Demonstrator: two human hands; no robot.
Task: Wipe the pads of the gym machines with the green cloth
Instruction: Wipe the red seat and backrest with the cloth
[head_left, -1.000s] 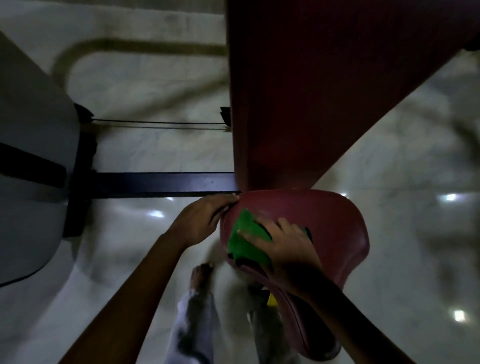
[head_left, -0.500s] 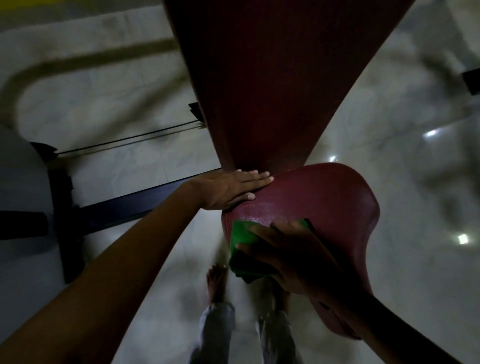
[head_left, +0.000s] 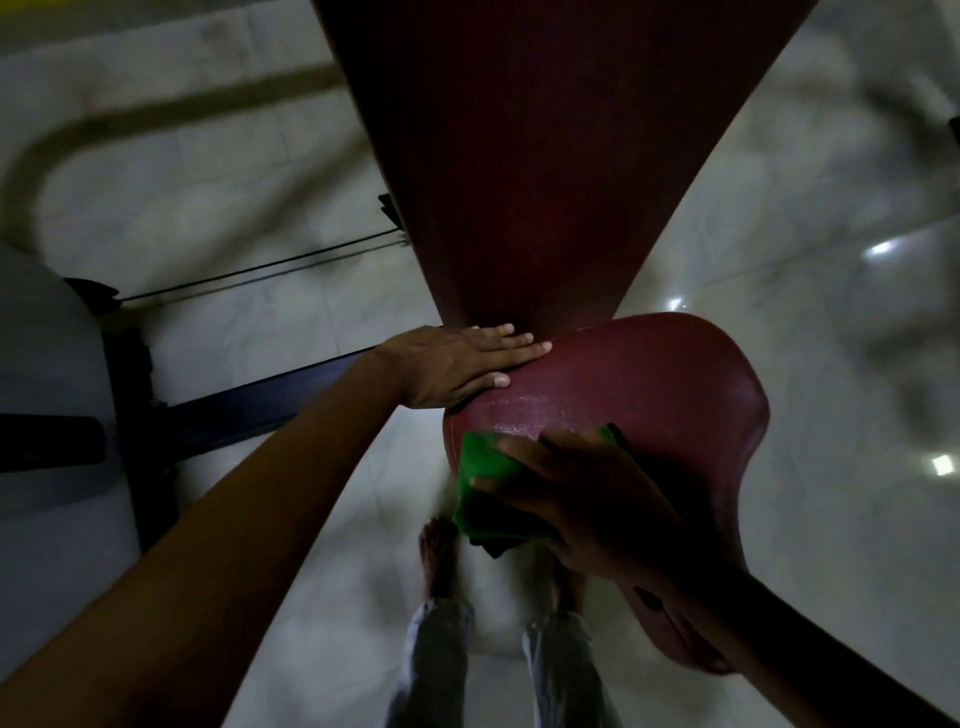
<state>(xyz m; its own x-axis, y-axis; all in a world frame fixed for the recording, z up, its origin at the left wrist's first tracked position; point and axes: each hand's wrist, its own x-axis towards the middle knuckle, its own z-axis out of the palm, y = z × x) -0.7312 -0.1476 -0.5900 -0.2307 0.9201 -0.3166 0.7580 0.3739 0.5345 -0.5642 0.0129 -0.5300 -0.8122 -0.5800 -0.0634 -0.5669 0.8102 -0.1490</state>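
A dark red seat pad (head_left: 665, 395) sits below a long dark red back pad (head_left: 545, 156). My left hand (head_left: 457, 369) lies flat with straight fingers on the seat pad's far left edge, where it meets the back pad. My right hand (head_left: 592, 499) presses the green cloth (head_left: 485, 483) against the seat pad's near left side, fingers spread over it. The cloth hangs partly over the pad's edge. A wet sheen shows on the pad just above the cloth.
A dark blue frame bar (head_left: 249, 410) and thin cables (head_left: 260, 275) run left of the pads toward a pale machine housing (head_left: 41, 389). My bare feet (head_left: 441, 556) stand on the glossy marble floor (head_left: 831, 364) under the seat.
My left hand went from gripping the seat's edge to lying flat on its far edge. My right hand drew the cloth nearer across the seat's left side. The view shifted.
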